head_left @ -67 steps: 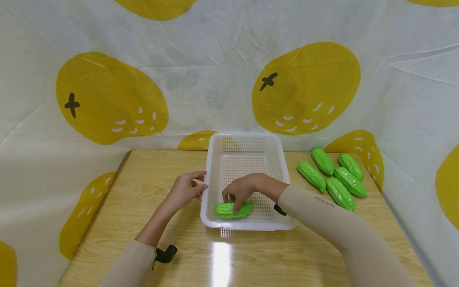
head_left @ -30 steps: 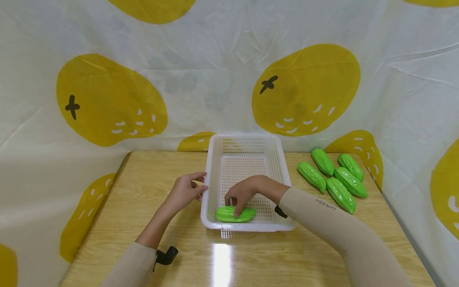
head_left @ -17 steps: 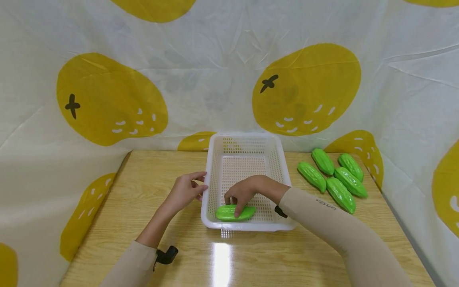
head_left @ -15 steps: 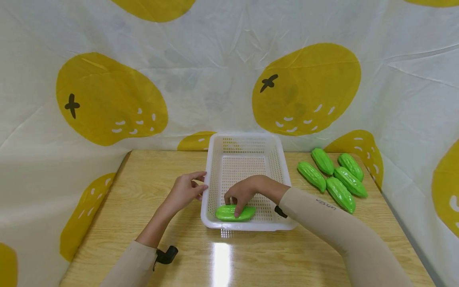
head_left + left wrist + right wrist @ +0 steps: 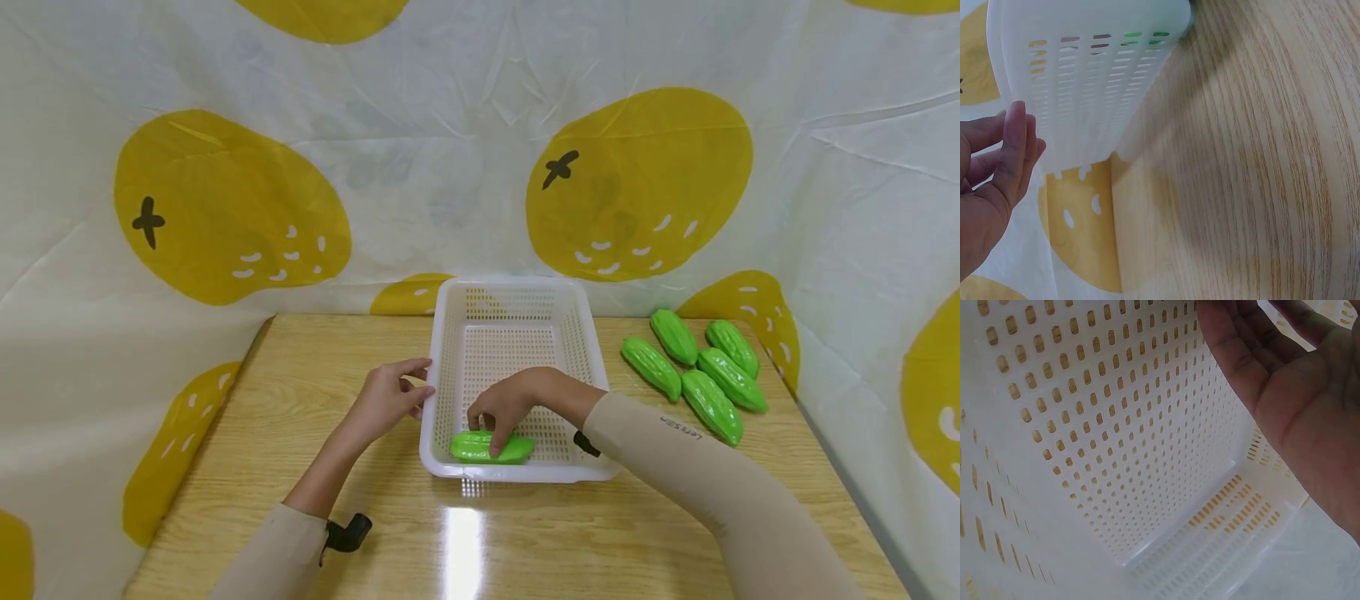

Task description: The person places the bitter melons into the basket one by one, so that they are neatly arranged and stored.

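A white perforated plastic basket (image 5: 510, 473) stands on the wooden table. Inside it, along the near wall, lies a green bitter melon (image 5: 472, 447), ridged and glossy. My right hand (image 5: 506, 406) grips this melon from above, thumb on its near side and fingers behind it. In the right wrist view, the right hand (image 5: 1310, 394) hangs over the basket floor, with the melon out of sight. At the basket's left rim is my left hand (image 5: 386, 397); its fingertips touch the rim from outside. The left wrist view shows these fingers (image 5: 1015, 144) extended against the rim.
Several more green bitter melons (image 5: 711, 407) lie grouped on the table to the right of the basket. Behind the wooden table (image 5: 330, 350) hangs a white cloth (image 5: 442, 183) with yellow fruit prints, which also covers both sides.
Over the first second or so, my right hand shifted the bitter melon slightly toward the basket's near wall. Since then it has barely moved. My left hand stays at the rim.
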`<state>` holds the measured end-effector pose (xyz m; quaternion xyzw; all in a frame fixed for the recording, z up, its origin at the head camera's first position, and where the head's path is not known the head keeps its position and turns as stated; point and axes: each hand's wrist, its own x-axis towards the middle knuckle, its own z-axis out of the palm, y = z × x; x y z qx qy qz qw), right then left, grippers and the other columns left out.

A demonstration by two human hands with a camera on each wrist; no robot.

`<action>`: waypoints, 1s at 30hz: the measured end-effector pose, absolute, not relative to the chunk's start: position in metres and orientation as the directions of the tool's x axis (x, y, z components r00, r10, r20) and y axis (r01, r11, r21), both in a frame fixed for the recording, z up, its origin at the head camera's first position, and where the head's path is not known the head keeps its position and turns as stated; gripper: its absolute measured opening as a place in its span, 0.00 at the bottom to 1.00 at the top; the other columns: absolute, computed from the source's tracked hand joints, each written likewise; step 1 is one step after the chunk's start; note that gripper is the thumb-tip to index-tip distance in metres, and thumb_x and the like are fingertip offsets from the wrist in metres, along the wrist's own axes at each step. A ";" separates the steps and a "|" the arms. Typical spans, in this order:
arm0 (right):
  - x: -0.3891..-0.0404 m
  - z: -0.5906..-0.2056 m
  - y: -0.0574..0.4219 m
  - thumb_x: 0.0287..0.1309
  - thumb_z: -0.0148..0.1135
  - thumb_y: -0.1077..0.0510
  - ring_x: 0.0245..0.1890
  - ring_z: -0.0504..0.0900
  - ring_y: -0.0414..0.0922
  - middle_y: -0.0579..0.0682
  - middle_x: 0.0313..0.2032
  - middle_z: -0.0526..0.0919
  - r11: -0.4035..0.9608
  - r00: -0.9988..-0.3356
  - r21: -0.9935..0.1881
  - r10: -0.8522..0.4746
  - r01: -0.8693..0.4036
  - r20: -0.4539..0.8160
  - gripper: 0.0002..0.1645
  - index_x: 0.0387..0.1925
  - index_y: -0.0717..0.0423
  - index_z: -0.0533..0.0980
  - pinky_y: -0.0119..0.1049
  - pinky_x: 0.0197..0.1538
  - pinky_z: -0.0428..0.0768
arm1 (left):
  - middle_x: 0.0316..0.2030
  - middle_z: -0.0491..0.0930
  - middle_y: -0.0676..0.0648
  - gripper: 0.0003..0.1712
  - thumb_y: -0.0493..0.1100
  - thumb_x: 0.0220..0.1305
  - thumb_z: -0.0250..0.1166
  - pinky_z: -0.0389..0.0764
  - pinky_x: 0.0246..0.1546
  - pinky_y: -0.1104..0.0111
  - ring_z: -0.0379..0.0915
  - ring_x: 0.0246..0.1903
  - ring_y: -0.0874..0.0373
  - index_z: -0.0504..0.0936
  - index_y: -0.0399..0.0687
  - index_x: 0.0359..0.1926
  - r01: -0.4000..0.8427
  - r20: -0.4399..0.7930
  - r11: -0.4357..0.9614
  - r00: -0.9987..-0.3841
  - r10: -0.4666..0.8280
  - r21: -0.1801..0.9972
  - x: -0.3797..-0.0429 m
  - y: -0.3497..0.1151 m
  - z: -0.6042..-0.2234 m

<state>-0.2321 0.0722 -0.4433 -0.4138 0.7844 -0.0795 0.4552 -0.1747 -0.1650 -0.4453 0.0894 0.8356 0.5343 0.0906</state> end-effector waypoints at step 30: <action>-0.237 -0.370 0.127 0.63 0.73 0.45 0.53 0.83 0.44 0.48 0.53 0.82 0.634 -0.426 -0.549 -0.773 -0.544 -0.471 0.29 0.62 0.44 0.75 0.41 0.59 0.83 | 0.53 0.80 0.32 0.31 0.30 0.66 0.69 0.92 0.29 0.62 0.84 0.30 0.56 0.74 0.34 0.69 0.036 -0.073 0.416 -0.968 0.242 0.908 -0.174 -0.164 -0.444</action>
